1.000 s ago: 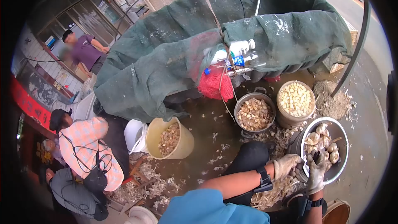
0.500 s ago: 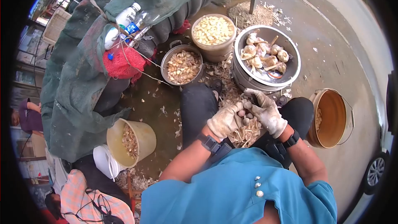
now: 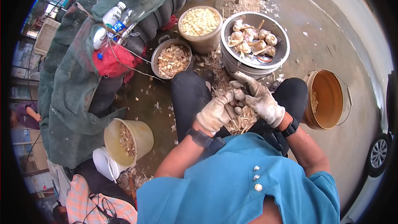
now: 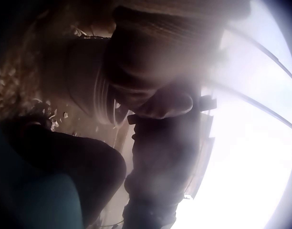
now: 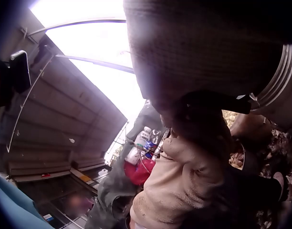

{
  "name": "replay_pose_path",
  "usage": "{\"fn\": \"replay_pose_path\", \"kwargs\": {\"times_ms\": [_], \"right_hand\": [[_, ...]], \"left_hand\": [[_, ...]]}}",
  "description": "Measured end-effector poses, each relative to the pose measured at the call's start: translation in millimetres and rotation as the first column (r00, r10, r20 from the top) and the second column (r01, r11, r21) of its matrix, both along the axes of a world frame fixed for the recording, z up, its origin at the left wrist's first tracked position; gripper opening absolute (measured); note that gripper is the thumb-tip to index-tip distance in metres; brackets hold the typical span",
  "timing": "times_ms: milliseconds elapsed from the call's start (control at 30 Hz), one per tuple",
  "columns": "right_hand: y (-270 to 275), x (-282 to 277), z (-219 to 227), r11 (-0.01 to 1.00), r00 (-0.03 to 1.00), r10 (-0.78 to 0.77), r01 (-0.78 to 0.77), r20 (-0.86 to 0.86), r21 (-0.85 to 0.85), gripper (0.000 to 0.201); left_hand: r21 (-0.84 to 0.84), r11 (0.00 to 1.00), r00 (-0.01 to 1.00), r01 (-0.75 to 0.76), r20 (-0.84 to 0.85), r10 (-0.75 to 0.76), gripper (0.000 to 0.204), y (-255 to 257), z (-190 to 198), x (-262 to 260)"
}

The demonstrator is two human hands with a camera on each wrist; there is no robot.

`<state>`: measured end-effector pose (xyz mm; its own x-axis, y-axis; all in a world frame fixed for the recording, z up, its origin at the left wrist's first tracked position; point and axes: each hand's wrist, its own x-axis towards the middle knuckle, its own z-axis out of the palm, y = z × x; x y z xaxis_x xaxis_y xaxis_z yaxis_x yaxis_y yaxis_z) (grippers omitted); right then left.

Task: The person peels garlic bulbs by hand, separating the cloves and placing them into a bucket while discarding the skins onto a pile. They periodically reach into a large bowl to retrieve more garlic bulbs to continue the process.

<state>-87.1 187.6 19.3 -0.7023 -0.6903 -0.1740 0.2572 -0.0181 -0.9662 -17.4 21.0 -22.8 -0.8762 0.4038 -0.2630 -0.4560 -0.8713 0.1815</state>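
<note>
The left hand [image 3: 215, 113] and right hand [image 3: 264, 105] grip garlic cloves [image 3: 238, 110] between them, likely light and firm, best pinched at the sides.

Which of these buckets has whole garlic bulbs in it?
The wide bucket with a pale rim, right beside the smaller bucket of peeled cloves. Its bulbs are whole, some with stalks; the smaller one holds loose cloves.
</note>
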Motion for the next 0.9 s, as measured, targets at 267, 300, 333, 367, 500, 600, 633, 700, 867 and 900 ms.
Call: {"fn": "replay_pose_path", "kwargs": {"times_ms": [267, 300, 333, 367, 500, 600, 633, 700, 867, 900], "right_hand": [[6, 5, 0, 1.000, 0.992, -0.001, 0.000, -0.127, -0.013, 0.054], [6, 5, -4, 1.000, 0.988, -0.023, 0.020, -0.156, -0.021, 0.053], [6, 6, -7, 0.999, 0.982, -0.045, 0.040, -0.186, -0.030, 0.052], [7, 7, -9, 0.999, 0.982, -0.047, 0.042, -0.182, -0.030, 0.052], [11, 9, -6, 0.996, 0.992, -0.085, 0.083, -0.094, -0.025, 0.049], [15, 9, 15, 0.980, 0.990, -0.135, 0.129, 0.028, 0.154, 0.047], [16, 9, 19, 0.948, 0.974, -0.177, 0.130, 0.143, 0.291, 0.047], [29, 11, -6, 0.925, 0.986, -0.062, 0.114, -0.153, 0.362, 0.049], [37, 17, -21, 0.901, 0.962, 0.069, 0.054, -0.266, 0.430, 0.048], [38, 17, -24, 0.913, 0.958, 0.086, 0.035, -0.274, 0.407, 0.047]], "left_hand": [[-0.121, 0.993, 0.997, -0.015, -0.077, 0.005, 0.023, -3, 10, 2], [-0.121, 0.993, 0.997, -0.013, -0.074, 0.004, 0.023, -4, 11, 2], [-0.183, 0.983, 0.998, -0.011, -0.061, 0.000, 0.022, -5, 11, 0], [-0.244, 0.970, 0.999, -0.006, -0.048, -0.006, 0.021, -6, 11, -1], [-0.246, 0.969, 0.999, -0.008, -0.037, -0.001, 0.020, -6, 11, -2], [-0.308, 0.940, 0.989, -0.149, -0.060, 0.137, 0.020, -8, 9, -4], [-0.309, 0.939, 0.989, -0.148, -0.058, 0.137, 0.020, -9, 12, -4], [-0.375, 0.918, 0.992, -0.129, -0.047, 0.120, 0.021, -11, 16, -4], [-0.376, 0.917, 0.991, -0.133, -0.076, 0.113, 0.023, -9, 11, -3], [-0.379, 0.915, 0.990, -0.140, -0.083, 0.117, 0.024, -7, 13, -2]]}}
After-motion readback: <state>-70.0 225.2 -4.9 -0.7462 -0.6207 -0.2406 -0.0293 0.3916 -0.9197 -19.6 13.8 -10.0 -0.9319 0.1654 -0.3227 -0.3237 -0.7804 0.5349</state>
